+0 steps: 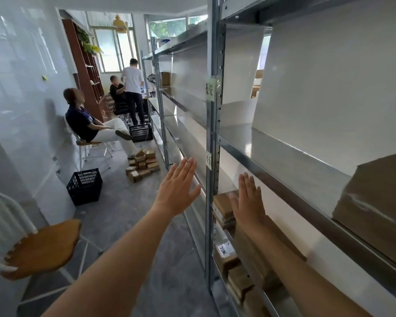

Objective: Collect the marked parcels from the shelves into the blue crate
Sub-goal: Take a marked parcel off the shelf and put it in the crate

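Both my hands are stretched out flat in front of the metal shelving (212,124). My left hand (178,188) hovers in the aisle with straight fingers, holding nothing. My right hand (248,200) is also flat and empty, raised before a stack of brown parcels (222,203) on a lower shelf. Below it lies a parcel with a white handwritten label (225,252). A large brown parcel (375,202) sits on the middle shelf at the right. A dark crate (85,186) stands on the floor by the left wall; no blue crate is in view.
A wooden-seat chair (41,248) stands at the near left. A pile of small brown boxes (142,163) lies on the floor ahead, with a second dark crate (141,132) beyond. One person sits against the left wall (89,124); two more are at the far end.
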